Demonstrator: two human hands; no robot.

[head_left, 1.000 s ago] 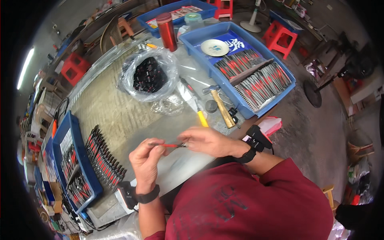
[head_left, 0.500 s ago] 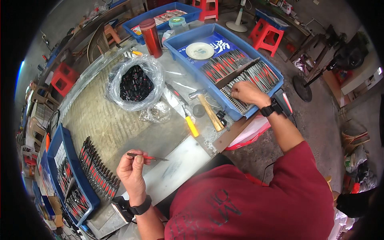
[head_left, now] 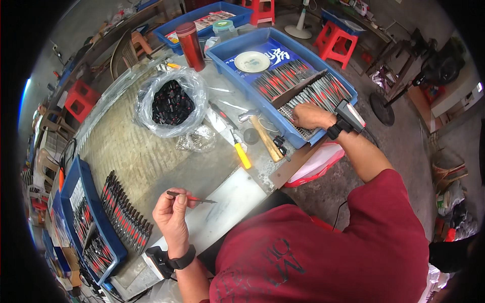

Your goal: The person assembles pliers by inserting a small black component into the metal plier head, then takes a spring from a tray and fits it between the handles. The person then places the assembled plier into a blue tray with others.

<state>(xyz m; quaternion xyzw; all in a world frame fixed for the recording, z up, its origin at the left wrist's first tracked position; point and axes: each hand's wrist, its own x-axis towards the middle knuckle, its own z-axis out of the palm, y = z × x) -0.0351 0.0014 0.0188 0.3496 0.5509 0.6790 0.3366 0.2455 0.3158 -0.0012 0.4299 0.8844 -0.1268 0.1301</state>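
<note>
My left hand [head_left: 172, 214] is closed over the white board [head_left: 230, 199], pinching a slim red-and-black pen-like tool [head_left: 204, 201] whose thin dark tip points right. At the right, my right hand [head_left: 312, 117] reaches into a blue tray [head_left: 233, 81]. Its fingers are bent down at the near end of a row of similar red-and-grey pieces [head_left: 323, 93], beside a ribbed rack [head_left: 305, 133]. The fingertips are hidden, so what they grip does not show. Across a divider lie more such pieces [head_left: 283, 78], with a white plate [head_left: 252, 62] behind them.
A clear bag of small black parts [head_left: 173, 103] stands mid-table. Near it lie a hammer [head_left: 265, 137], a yellow-handled tool [head_left: 242, 155] and a small bag of metal bits [head_left: 196, 140]. A red tumbler [head_left: 190, 46] stands behind. Finished-looking rows [head_left: 124, 212] flank another blue tray [head_left: 103, 227].
My left hand has shifted slightly right with the pen-like tool. My right hand stays at the rack end of the tray, its wrist turned a little and fingers lower.
</note>
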